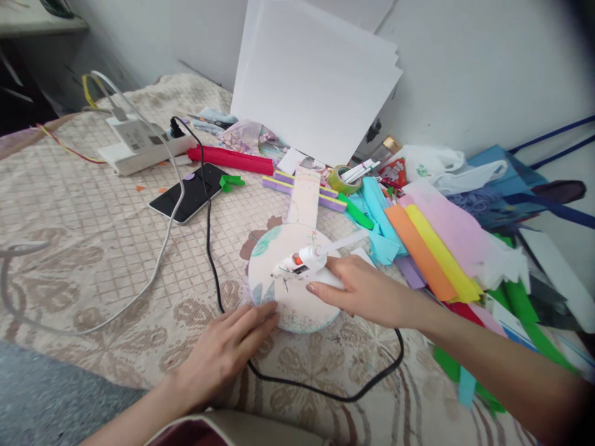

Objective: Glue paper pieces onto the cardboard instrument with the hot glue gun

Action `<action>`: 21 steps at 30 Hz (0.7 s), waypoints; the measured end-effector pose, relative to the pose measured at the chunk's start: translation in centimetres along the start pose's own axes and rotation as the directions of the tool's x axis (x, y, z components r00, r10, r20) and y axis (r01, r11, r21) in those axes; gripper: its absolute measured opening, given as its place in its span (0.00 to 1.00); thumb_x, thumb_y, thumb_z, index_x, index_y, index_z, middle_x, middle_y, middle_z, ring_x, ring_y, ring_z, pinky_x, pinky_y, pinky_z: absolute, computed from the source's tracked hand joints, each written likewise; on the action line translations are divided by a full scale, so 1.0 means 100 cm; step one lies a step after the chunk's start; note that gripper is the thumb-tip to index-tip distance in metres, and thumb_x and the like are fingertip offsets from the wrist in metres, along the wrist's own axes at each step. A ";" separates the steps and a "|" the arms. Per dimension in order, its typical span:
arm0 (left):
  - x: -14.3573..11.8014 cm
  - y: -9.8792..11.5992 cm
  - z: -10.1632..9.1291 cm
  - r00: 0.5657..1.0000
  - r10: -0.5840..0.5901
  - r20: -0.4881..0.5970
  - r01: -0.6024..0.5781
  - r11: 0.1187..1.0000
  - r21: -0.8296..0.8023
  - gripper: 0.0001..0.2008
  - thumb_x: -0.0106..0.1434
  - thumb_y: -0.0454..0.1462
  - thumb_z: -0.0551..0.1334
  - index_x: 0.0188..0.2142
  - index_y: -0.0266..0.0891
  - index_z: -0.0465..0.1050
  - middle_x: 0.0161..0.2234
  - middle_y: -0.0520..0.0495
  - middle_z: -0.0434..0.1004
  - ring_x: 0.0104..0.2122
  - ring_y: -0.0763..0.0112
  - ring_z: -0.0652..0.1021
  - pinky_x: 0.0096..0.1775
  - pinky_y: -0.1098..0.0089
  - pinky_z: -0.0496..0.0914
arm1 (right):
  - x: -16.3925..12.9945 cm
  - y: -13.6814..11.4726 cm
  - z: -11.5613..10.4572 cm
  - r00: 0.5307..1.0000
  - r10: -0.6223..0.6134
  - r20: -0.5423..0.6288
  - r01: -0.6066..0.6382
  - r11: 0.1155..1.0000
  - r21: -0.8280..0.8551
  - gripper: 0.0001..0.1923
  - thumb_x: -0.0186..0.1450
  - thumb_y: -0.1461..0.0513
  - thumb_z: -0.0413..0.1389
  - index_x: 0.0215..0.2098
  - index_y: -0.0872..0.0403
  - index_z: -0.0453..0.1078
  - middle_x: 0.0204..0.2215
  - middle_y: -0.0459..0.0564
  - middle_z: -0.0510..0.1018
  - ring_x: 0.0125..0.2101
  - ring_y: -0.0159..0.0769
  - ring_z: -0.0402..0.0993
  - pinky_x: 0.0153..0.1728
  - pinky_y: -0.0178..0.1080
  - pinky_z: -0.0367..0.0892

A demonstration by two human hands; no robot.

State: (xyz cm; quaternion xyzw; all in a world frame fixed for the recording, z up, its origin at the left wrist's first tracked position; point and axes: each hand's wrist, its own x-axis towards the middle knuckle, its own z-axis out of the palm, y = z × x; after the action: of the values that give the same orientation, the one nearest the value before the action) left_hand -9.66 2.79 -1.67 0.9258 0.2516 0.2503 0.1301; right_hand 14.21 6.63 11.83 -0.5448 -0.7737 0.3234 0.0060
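A round paper-covered disc (283, 297) with a long flat neck (304, 195) lies on the patterned cloth, like a craft guitar shape. My right hand (367, 291) grips a white hot glue gun (304, 260), its nozzle pointing left over the disc. My left hand (227, 350) rests flat with its fingertips on the disc's near-left edge. The gun's black cord (211, 248) loops past my hands to a power strip (139, 148).
A black phone (190, 192) lies behind the disc. Coloured paper strips (427, 241), tape, markers and bags pile at the right. White sheets (311, 74) lean on the wall. A red roll (232, 160) and white cable (153, 266) lie left.
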 end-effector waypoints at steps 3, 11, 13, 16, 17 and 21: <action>0.001 0.001 -0.001 1.000 -0.005 0.013 0.005 1.000 -0.002 0.18 0.70 0.31 0.45 0.56 0.36 0.64 0.52 0.41 0.72 0.45 0.66 0.75 0.40 0.68 0.74 | 0.000 -0.001 -0.001 1.000 -0.021 0.005 0.021 1.000 -0.015 0.11 0.67 0.57 0.49 0.40 0.53 0.70 0.39 0.51 0.80 0.40 0.42 0.75 0.39 0.38 0.63; 0.004 0.002 -0.002 0.999 -0.025 0.041 0.024 1.000 0.014 0.20 0.70 0.30 0.42 0.56 0.37 0.63 0.49 0.42 0.73 0.40 0.67 0.75 0.35 0.69 0.74 | 0.006 -0.007 -0.009 0.998 0.031 0.062 -0.021 0.989 -0.147 0.17 0.68 0.54 0.47 0.38 0.58 0.71 0.37 0.56 0.79 0.38 0.43 0.75 0.36 0.38 0.62; 0.005 0.003 -0.002 0.999 -0.028 0.040 0.027 0.999 0.018 0.19 0.71 0.31 0.42 0.55 0.37 0.64 0.48 0.42 0.74 0.39 0.68 0.74 0.34 0.70 0.74 | 0.008 -0.009 -0.012 0.996 0.038 0.079 -0.025 0.987 -0.161 0.18 0.68 0.54 0.47 0.38 0.58 0.71 0.38 0.57 0.79 0.38 0.43 0.75 0.36 0.37 0.62; 0.008 0.004 -0.003 1.000 -0.023 0.018 0.023 1.000 0.020 0.19 0.71 0.31 0.42 0.53 0.36 0.66 0.48 0.42 0.74 0.38 0.68 0.74 0.32 0.70 0.73 | 0.011 -0.011 -0.015 0.993 0.035 0.108 -0.018 0.987 -0.158 0.18 0.67 0.53 0.47 0.40 0.58 0.71 0.39 0.57 0.79 0.39 0.43 0.74 0.36 0.37 0.62; 0.010 0.004 -0.003 1.000 -0.013 0.007 0.013 1.000 0.026 0.19 0.71 0.31 0.43 0.53 0.35 0.66 0.48 0.42 0.74 0.39 0.67 0.74 0.34 0.69 0.74 | 0.012 -0.011 -0.015 0.993 0.039 0.115 -0.020 0.987 -0.162 0.18 0.67 0.53 0.47 0.39 0.58 0.71 0.38 0.57 0.79 0.39 0.43 0.74 0.36 0.37 0.62; 0.015 0.003 -0.004 0.997 0.064 -0.032 -0.063 0.997 0.035 0.17 0.70 0.31 0.45 0.53 0.32 0.66 0.52 0.41 0.73 0.51 0.61 0.69 0.48 0.58 0.70 | 0.015 -0.013 -0.016 0.990 0.056 0.130 -0.029 0.979 -0.203 0.17 0.67 0.53 0.47 0.36 0.57 0.71 0.36 0.57 0.79 0.38 0.44 0.74 0.34 0.38 0.61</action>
State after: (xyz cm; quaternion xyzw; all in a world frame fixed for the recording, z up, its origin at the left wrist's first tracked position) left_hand -8.63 3.37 -0.58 0.9311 0.2284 0.2652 0.1024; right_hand 13.14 8.44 13.24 -0.5358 -0.7892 0.2798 -0.1083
